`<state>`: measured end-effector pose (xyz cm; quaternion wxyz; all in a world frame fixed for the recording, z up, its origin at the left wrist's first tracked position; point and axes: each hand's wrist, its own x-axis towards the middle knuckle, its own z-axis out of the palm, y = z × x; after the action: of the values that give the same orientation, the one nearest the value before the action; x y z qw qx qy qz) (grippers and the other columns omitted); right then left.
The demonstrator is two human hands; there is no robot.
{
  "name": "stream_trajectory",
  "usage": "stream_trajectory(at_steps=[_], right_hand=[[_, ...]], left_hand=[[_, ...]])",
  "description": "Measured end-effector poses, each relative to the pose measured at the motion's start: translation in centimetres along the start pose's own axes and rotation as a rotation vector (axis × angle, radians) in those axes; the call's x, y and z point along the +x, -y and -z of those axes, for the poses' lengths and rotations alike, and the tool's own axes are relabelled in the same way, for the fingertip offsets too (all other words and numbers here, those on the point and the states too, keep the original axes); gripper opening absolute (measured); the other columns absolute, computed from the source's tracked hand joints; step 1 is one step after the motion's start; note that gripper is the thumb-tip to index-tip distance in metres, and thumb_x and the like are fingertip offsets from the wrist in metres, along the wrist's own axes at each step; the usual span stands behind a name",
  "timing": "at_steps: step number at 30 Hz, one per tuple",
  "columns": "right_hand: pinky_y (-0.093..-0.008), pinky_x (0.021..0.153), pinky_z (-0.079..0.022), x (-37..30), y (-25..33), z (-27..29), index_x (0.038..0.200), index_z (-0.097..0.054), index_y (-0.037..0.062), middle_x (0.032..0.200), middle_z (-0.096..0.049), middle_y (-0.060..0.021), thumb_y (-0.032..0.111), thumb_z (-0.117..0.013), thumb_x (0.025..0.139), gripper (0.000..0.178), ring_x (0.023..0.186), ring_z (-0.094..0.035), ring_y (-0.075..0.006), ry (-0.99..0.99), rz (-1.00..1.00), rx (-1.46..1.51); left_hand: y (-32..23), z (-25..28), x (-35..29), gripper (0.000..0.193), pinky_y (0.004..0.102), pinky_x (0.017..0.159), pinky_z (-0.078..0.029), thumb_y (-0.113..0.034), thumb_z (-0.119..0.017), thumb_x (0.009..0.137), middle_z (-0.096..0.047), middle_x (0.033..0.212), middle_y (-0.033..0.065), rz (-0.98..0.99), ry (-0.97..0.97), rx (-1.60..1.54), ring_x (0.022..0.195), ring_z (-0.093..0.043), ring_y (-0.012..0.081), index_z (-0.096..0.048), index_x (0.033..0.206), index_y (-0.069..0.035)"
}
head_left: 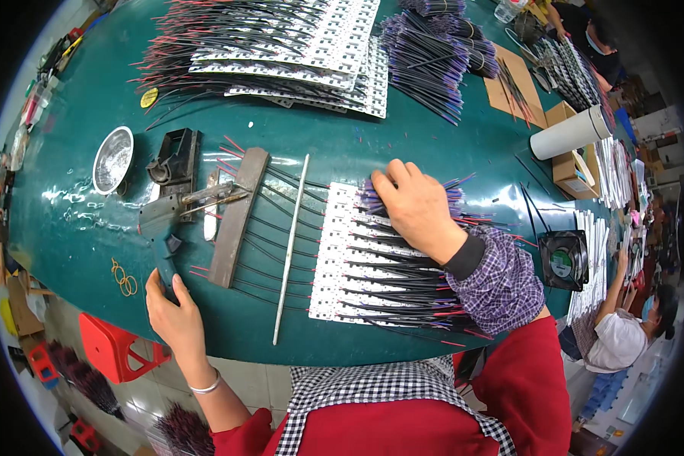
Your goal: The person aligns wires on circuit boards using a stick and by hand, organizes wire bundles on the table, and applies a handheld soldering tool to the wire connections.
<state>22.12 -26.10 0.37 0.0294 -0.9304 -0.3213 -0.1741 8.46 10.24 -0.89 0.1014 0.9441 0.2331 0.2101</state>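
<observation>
From the head view, the left hand (176, 308) wraps its fingers round the grey tool handle (162, 242) on the green counter (76, 220), while the right hand (416, 207), fingers together, presses the wired white strips (342, 258) flat; they should stay pinned so the wires lie straight across the bar (239, 216).

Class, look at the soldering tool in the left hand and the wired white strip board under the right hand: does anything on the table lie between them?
Yes. A wooden bar and a thin metal rod lie across the wires between the soldering tool and the strip board.
</observation>
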Motion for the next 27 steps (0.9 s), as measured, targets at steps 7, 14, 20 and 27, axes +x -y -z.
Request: stream_trajectory(at_steps=[7,14,20,27], right_hand=[[-0.0321,0.063,-0.046,-0.6,-0.2,-0.7,0.114,-0.064,0.0009,0.085,-0.052,-0.0049,0.009,-0.060,0.080,0.035,0.079,-0.056,-0.0203,-0.050,0.085,0.138],[-0.0316,0.061,-0.046,-0.1,-0.2,-1.2,0.114,-0.066,0.0000,0.089,-0.056,-0.0043,0.009,-0.062,0.078,0.037,0.080,-0.056,-0.0193,-0.114,0.087,0.168],[-0.0317,0.060,-0.046,-0.7,-0.1,-1.5,0.109,-0.067,0.0003,0.085,-0.056,-0.0037,0.010,-0.063,0.077,0.033,0.078,-0.057,-0.0191,-0.119,0.114,0.196],[-0.0301,0.059,-0.044,-0.3,-0.1,-1.5,0.099,-0.066,0.0025,0.082,-0.053,-0.0038,0.011,-0.062,0.078,0.023,0.076,-0.057,-0.0179,-0.136,0.124,0.217]], left_hand=[[1.5,0.2,3.2,0.028,0.0210,0.057,-0.035,-0.013,-0.074,0.089,-0.054,0.071,-0.0023,0.305,0.319,-0.332,0.063,-0.047,0.0057,-0.063,0.108,0.005],[-4.1,1.4,0.2,0.035,0.0227,0.063,-0.047,0.001,-0.066,0.091,-0.061,0.100,0.0075,0.322,-0.300,-0.921,0.069,-0.052,0.0090,-0.051,0.123,0.003],[-4.7,4.6,3.2,0.051,0.0206,0.054,-0.039,0.003,-0.054,0.092,-0.055,0.111,0.0115,0.396,0.205,-1.697,0.070,-0.045,0.0088,-0.040,0.141,0.006],[-11.5,4.8,-1.5,0.061,0.0223,0.043,-0.038,-0.003,-0.068,0.078,-0.063,0.119,0.0245,0.223,0.360,-1.391,0.051,-0.050,0.0120,-0.047,0.134,0.011]])
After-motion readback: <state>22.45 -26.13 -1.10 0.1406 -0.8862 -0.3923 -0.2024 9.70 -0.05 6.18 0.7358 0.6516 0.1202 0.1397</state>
